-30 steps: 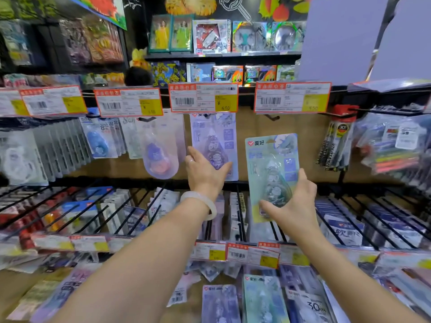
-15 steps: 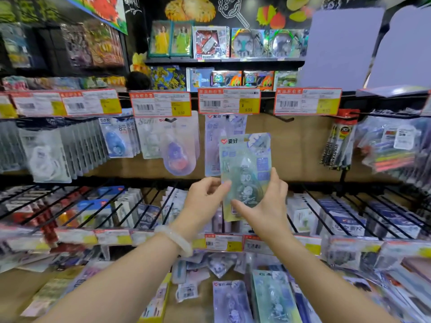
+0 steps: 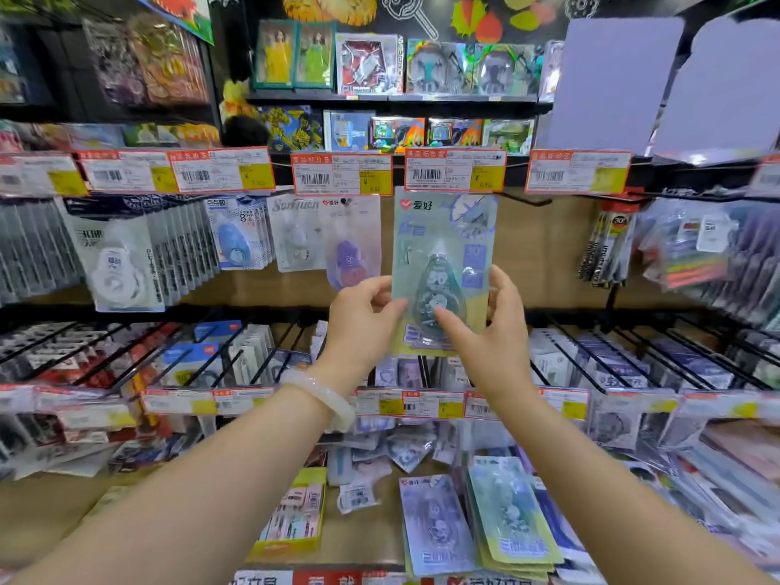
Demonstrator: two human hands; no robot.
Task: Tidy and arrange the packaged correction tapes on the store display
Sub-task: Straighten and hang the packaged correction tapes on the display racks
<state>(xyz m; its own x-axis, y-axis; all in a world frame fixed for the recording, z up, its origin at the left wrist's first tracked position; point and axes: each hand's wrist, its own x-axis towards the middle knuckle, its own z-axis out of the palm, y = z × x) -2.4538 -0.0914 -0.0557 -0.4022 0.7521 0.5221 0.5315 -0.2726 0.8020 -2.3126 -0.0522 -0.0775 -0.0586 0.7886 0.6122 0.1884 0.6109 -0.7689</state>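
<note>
A green-and-yellow packaged correction tape (image 3: 443,247) is held upright in front of the upper peg row, its top just under a price tag (image 3: 456,170). My left hand (image 3: 363,323) pinches its lower left edge. My right hand (image 3: 494,331) grips its lower right side, thumb across the blister. To the left hang a purple correction tape pack (image 3: 350,255), a blue one (image 3: 236,238) and a thick row of white ones (image 3: 118,263). Whether the held pack sits on a peg is hidden behind it.
A bare peg hook (image 3: 523,200) juts out right of the held pack, with pen packs (image 3: 612,247) beyond. Black wire racks (image 3: 633,352) of stationery run below. Loose correction tape packs (image 3: 506,513) lie on the bottom shelf. Toy boxes (image 3: 371,65) stand behind.
Both hands have carried the green pack up and left to the peg row under the price tag. My left hand left the hanging purple-grey pack and took the green pack's left edge.
</note>
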